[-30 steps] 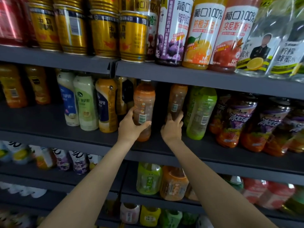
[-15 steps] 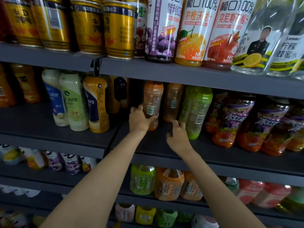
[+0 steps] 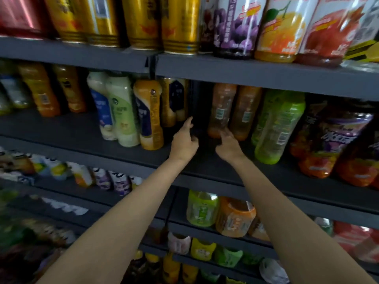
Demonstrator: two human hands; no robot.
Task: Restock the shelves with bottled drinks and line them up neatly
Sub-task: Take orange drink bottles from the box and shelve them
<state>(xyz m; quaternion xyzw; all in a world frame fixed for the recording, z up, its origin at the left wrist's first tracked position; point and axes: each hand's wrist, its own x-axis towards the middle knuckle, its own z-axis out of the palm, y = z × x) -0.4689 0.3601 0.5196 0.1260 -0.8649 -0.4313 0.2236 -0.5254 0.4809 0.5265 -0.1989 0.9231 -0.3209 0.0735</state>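
Note:
Two orange tea bottles stand side by side at the back of the middle shelf (image 3: 225,173): the left one (image 3: 221,109) and the right one (image 3: 245,113). My left hand (image 3: 184,143) hovers just left of the left bottle, fingers loosely spread, holding nothing. My right hand (image 3: 228,146) reaches toward the foot of the left bottle with relaxed fingers; whether its fingertips touch the bottle's base is unclear. Green bottles (image 3: 276,126) stand right of the orange pair.
Left of my hands stand a yellow bottle (image 3: 149,115) and pale milk-drink bottles (image 3: 121,109). Iced-tea bottles (image 3: 328,144) fill the right end. Gold cans (image 3: 180,23) and juice cartons (image 3: 281,27) line the shelf above. More bottles (image 3: 234,217) sit below.
My left hand let go of the orange bottle, which now stands farther back beside its twin. Both hands drew back slightly and the view shifted left.

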